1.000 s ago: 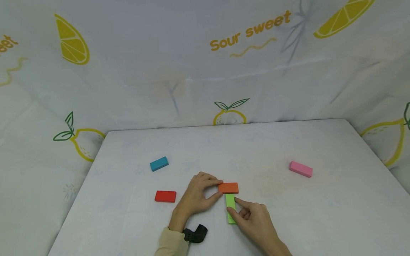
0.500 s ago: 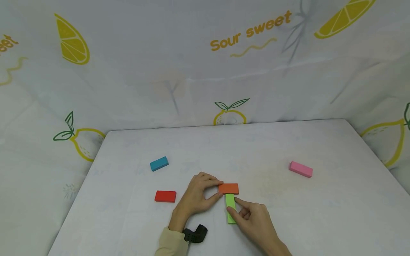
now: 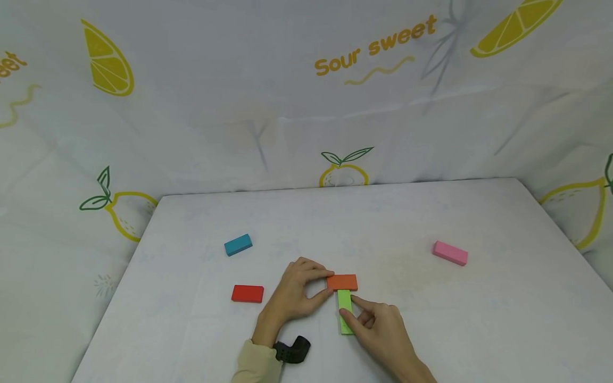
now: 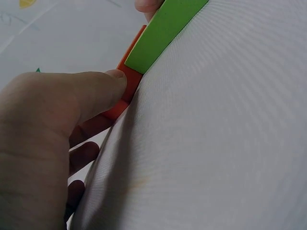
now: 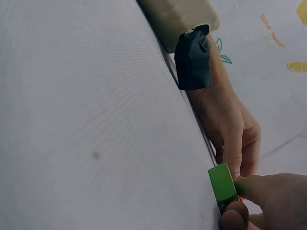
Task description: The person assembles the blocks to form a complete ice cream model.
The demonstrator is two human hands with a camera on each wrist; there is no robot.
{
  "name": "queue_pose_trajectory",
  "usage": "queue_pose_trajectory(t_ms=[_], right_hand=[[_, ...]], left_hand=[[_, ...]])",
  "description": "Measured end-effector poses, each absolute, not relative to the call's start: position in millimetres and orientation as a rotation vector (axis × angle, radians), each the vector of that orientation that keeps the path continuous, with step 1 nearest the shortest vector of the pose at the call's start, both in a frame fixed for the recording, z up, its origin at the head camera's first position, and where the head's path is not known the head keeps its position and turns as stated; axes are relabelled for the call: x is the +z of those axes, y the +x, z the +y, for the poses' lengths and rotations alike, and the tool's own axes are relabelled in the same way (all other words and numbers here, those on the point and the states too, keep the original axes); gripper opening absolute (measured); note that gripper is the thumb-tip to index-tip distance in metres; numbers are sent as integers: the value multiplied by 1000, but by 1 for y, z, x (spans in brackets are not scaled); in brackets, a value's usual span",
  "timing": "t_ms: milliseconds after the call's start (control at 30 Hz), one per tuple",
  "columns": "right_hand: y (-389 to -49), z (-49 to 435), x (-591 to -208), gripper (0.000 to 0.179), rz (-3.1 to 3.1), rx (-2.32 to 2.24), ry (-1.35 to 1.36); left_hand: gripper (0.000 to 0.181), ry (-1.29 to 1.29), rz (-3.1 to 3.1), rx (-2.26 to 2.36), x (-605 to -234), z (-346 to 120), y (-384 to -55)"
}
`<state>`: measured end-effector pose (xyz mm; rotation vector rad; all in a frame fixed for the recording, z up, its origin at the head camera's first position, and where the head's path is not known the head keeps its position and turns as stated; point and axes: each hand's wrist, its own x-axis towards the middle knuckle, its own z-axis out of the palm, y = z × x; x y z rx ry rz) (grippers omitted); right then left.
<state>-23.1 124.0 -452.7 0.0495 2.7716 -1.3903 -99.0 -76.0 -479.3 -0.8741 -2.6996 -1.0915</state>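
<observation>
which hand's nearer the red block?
Left. The left hand is just right of the red block, not touching it; the right hand is farther right, pinching the green block.

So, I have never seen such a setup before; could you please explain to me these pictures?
No machine here: a person works by hand. The wide picture is taken from the head, looking forward and down; the two close ones, from the wrists. The black device on the left wrist is probably one camera. On the white table lie five blocks. The left hand holds the orange block between thumb and fingers; the right hand pinches the green block, whose end appears to touch the orange block's long side. The red block and blue block lie at left, the pink block at right.
</observation>
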Motion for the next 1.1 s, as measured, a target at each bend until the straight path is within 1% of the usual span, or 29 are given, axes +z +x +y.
queue_pose_trajectory(t_ms=[433,800,1100], right_hand=[[-22,126,-451,42,2742,-1431,64],[-29,138,-443,36,2846,-1455,14],[-33,147,-444,27,2866,-1427,-40]], left_hand=[[27,-876,-2698,-1084,-480,-76,-100],[28,-855,-2697,-1091,-483,-75,-101],[29,-862,-2703,-1088,-481,-76,-100]])
